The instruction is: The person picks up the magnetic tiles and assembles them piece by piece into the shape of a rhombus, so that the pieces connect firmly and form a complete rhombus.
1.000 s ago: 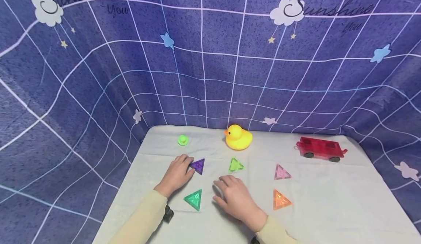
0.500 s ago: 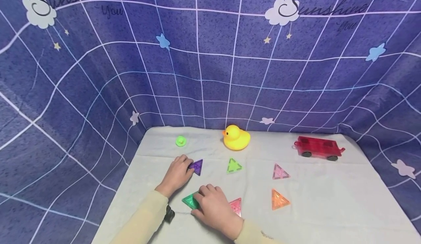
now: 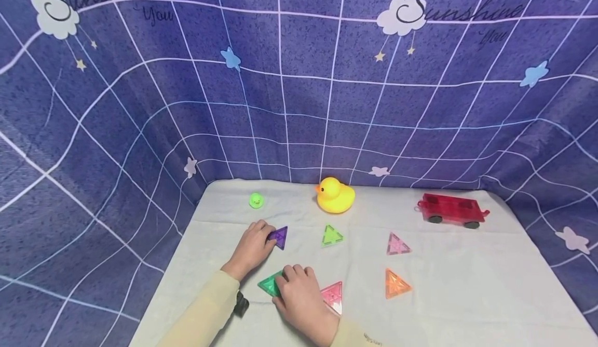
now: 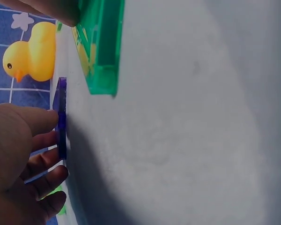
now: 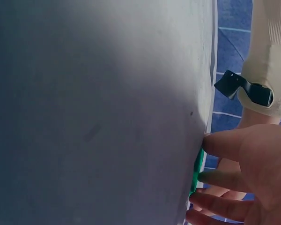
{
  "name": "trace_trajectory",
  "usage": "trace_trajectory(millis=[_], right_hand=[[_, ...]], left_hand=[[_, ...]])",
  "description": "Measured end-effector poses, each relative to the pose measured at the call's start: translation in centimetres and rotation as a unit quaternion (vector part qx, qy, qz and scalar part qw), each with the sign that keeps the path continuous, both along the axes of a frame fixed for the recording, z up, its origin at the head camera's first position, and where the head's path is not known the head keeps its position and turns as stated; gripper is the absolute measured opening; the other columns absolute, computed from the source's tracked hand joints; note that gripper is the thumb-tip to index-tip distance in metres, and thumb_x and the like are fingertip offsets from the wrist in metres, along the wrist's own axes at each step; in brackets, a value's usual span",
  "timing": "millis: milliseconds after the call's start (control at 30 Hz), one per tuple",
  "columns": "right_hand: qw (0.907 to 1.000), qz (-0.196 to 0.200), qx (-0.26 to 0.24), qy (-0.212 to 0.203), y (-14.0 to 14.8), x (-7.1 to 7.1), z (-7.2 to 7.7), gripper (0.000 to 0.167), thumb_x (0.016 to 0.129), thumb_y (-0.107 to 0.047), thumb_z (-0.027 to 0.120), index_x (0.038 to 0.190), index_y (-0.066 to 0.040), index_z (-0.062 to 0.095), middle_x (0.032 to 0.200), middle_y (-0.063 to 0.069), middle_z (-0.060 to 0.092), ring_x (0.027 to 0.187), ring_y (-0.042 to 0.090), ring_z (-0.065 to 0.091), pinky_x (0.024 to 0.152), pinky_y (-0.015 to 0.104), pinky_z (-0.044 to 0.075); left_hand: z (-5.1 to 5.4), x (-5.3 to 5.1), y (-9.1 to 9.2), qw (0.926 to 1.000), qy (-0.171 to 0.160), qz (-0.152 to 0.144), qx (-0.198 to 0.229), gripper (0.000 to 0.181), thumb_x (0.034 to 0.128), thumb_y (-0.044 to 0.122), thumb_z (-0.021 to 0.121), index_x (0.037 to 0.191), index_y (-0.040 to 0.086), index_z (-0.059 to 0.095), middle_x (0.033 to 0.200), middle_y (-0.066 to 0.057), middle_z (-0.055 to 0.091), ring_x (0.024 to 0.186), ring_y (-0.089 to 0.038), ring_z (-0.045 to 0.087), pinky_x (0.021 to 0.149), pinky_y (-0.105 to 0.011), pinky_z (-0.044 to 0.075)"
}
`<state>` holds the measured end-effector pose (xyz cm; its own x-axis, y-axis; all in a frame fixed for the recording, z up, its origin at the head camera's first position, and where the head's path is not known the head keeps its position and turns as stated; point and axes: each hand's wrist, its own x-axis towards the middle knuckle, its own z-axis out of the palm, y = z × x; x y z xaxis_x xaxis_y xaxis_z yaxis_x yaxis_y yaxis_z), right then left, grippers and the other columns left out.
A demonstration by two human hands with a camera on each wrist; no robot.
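My left hand (image 3: 250,248) rests on the cloth and pinches the left corner of a purple triangular tile (image 3: 280,237). In the left wrist view, thumb and index finger meet that purple tile (image 4: 62,119), the other fingers loosely spread. Nearer the front, my right hand (image 3: 302,299) holds a translucent green triangular tile (image 3: 268,285) at its right side, covering part of it. The right wrist view has thumb and fingertips on either side of the green tile (image 5: 197,171). A pinkish-red triangular tile (image 3: 334,297) lies beside the right hand, partly hidden by it.
On the white cloth (image 3: 448,295) lie a light green tile (image 3: 332,236), a pale pink tile (image 3: 397,244) and an orange tile (image 3: 397,284). Behind them stand a small green toy (image 3: 256,200), a yellow duck (image 3: 335,196) and a red wheeled car (image 3: 453,211). A blue curtain (image 3: 308,108) surrounds the table.
My right hand has moved left and forward-down in view onto the green tile, exposing the pinkish-red tile. The left hand stays at the purple tile. The head view shifted slightly.
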<state>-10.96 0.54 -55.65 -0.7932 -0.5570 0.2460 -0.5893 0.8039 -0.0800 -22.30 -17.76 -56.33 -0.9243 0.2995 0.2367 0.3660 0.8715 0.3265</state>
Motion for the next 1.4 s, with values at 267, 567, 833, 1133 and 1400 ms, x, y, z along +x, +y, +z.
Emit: trace_trajectory(millis=[267,567,833,1133,1400], right_hand=[[0.9999,-0.011,0.002,0.013,0.0,-0.2,0.2,0.042,0.088,-0.05,0.08,0.113,-0.016,0.075,0.109,0.002,0.067,0.099,0.021,0.061,0.08,0.042,0.048],[0.9999,-0.009,0.004,0.011,0.2,-0.6,0.5,0.038,0.088,-0.046,0.081,0.11,-0.015,0.076,0.107,0.002,0.068,0.097,0.021,0.062,0.078,0.041,0.049],[0.9997,-0.004,-0.005,0.022,0.5,-1.0,0.4,0.035,0.086,-0.043,0.084,0.106,-0.014,0.076,0.105,0.002,0.067,0.097,0.022,0.061,0.075,0.039,0.049],[0.9994,-0.005,-0.015,0.031,0.8,-1.6,0.2,0.027,0.085,-0.035,0.085,0.099,-0.014,0.075,0.102,0.002,0.069,0.092,0.021,0.061,0.072,0.038,0.048],[0.9987,-0.002,-0.018,0.048,1.1,-2.3,0.1,0.021,0.083,-0.027,0.086,0.094,-0.012,0.075,0.094,0.002,0.068,0.085,0.021,0.062,0.067,0.036,0.048]], left_hand=[[0.2,-0.4,0.0,0.9998,-0.002,-0.001,0.02,0.03,0.0936,0.016,0.08,0.119,0.003,0.07,0.11,-0.007,0.063,0.103,-0.026,0.059,0.094,-0.044,0.049],[0.3,-0.1,-0.4,0.9986,-0.011,0.003,0.051,0.033,0.0896,0.016,0.084,0.113,0.005,0.064,0.107,-0.008,0.065,0.101,-0.028,0.063,0.092,-0.045,0.051],[0.1,0.3,-0.7,0.9966,-0.013,0.005,0.081,0.031,0.0883,0.011,0.084,0.105,0.008,0.058,0.098,-0.003,0.059,0.087,-0.019,0.062,0.079,-0.039,0.055],[0.0,0.7,-0.8,0.9961,-0.011,0.025,0.084,0.029,0.0888,0.008,0.083,0.099,0.012,0.056,0.087,0.001,0.055,0.074,-0.012,0.05,0.068,-0.034,0.048],[-0.4,0.8,-0.8,0.9961,0.015,0.029,0.081,0.028,0.0873,0.005,0.082,0.092,0.014,0.057,0.079,0.006,0.052,0.07,-0.01,0.05,0.064,-0.031,0.046]])
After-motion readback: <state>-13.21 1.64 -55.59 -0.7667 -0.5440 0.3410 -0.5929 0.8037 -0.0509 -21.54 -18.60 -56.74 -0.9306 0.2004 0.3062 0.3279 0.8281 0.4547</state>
